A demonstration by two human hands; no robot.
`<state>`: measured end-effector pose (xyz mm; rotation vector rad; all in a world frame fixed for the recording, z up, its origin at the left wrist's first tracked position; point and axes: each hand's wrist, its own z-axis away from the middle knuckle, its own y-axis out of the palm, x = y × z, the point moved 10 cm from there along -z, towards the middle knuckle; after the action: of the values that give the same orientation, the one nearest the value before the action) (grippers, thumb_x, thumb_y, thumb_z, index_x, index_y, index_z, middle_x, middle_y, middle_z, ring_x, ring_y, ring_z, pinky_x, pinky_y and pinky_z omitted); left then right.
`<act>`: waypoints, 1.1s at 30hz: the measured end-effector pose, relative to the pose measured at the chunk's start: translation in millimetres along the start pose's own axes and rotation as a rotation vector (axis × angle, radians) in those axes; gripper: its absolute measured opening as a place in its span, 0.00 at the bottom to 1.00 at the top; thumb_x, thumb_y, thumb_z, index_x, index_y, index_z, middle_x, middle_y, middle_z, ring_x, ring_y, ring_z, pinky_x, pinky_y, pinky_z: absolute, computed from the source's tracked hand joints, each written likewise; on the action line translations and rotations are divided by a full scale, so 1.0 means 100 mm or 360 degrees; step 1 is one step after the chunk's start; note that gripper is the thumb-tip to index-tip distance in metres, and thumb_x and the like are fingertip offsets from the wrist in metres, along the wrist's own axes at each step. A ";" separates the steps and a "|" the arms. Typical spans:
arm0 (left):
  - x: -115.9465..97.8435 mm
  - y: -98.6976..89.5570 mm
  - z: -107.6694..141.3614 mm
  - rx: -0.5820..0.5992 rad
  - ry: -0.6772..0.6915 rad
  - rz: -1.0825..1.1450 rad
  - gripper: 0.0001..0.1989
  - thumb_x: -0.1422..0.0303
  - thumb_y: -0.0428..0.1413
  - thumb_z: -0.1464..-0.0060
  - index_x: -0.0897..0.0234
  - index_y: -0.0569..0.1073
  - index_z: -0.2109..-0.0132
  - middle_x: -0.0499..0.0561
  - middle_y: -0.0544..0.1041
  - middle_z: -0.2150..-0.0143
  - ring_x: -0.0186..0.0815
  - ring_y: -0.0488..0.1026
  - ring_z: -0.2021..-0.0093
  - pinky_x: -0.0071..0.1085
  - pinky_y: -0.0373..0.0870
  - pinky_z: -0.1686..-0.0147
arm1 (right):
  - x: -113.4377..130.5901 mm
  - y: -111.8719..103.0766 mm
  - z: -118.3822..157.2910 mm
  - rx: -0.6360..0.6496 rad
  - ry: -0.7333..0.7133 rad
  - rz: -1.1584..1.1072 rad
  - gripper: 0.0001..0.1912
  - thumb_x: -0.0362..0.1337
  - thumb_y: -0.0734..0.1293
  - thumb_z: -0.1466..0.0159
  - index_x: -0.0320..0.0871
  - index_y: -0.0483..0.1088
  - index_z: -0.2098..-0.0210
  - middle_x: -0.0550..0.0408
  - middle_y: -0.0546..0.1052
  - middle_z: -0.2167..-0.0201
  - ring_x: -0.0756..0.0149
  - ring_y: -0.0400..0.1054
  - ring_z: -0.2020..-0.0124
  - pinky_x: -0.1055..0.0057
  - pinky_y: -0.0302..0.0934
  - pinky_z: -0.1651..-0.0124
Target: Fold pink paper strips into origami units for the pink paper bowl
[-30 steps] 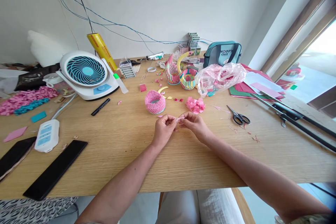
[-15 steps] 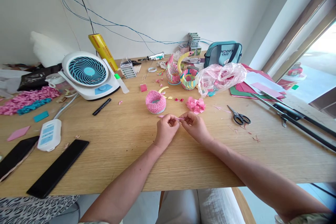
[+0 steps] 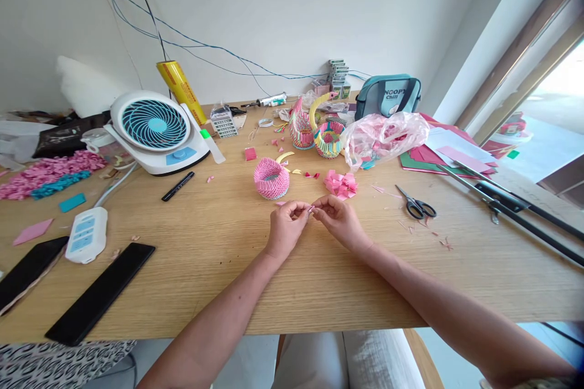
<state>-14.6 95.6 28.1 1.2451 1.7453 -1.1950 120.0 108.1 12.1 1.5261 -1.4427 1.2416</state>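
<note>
Between the fingertips of both hands is a small pink paper piece (image 3: pixel 311 209), mostly covered by the fingers. My left hand (image 3: pixel 289 226) pinches one side of it, and my right hand (image 3: pixel 338 222) pinches the other. Just beyond the left hand stands a round pink basket of folded paper pieces (image 3: pixel 272 180), with a pale blue base. A pile of pink paper strips (image 3: pixel 341 184) lies beyond my right hand. Further back are a pink paper swan (image 3: pixel 301 127) and a multicoloured one (image 3: pixel 328 138) with a yellow neck.
Black scissors (image 3: pixel 416 203) and paper scraps lie to the right, near a paper trimmer (image 3: pixel 502 194). On the left are a white fan (image 3: pixel 155 134), a power strip (image 3: pixel 86 235), a black marker (image 3: pixel 177 186) and a black flat case (image 3: pixel 101 292). A plastic bag (image 3: pixel 385 137) sits behind.
The pink paper piece looks shorter between my fingers, and both hands have shifted only slightly. The whole view has moved a little; the other things stay in place.
</note>
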 end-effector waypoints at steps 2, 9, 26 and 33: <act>-0.01 0.03 0.01 0.0058 -0.0003 0.0074 0.06 0.68 0.57 0.47 0.63 0.79 0.65 0.51 0.79 0.70 0.32 0.73 0.74 0.27 0.71 0.70 | -0.01 -0.02 -0.01 -0.0015 0.0021 -0.0046 0.12 0.46 0.69 0.40 0.43 0.71 0.67 0.53 0.75 0.69 0.65 0.69 0.68 0.69 0.65 0.64; -0.05 0.08 0.02 0.0161 -0.0018 0.0143 0.08 0.65 0.57 0.46 0.64 0.78 0.64 0.51 0.77 0.70 0.32 0.74 0.73 0.27 0.74 0.71 | -0.06 -0.07 -0.03 -0.0044 -0.0002 -0.0071 0.11 0.46 0.69 0.41 0.45 0.70 0.68 0.54 0.74 0.70 0.65 0.69 0.68 0.69 0.63 0.65; 0.09 0.12 0.03 0.0162 -0.0263 0.0570 0.11 0.60 0.60 0.48 0.65 0.74 0.66 0.46 0.70 0.74 0.29 0.68 0.74 0.24 0.73 0.75 | 0.27 -0.04 0.04 -0.0008 -0.0250 0.0338 0.08 0.43 0.65 0.36 0.45 0.69 0.62 0.52 0.74 0.65 0.66 0.69 0.68 0.70 0.64 0.66; 0.07 0.14 0.02 0.0182 -0.0164 0.0499 0.12 0.60 0.59 0.47 0.66 0.72 0.65 0.45 0.68 0.73 0.28 0.67 0.75 0.24 0.73 0.77 | 0.33 -0.11 0.05 -0.0101 -0.0378 0.0401 0.10 0.42 0.66 0.36 0.43 0.69 0.69 0.55 0.73 0.72 0.69 0.67 0.71 0.72 0.62 0.68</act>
<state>-4.0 97.4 17.0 1.4362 1.3633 -1.1618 128.8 94.5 42.9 1.5241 -1.8585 1.1731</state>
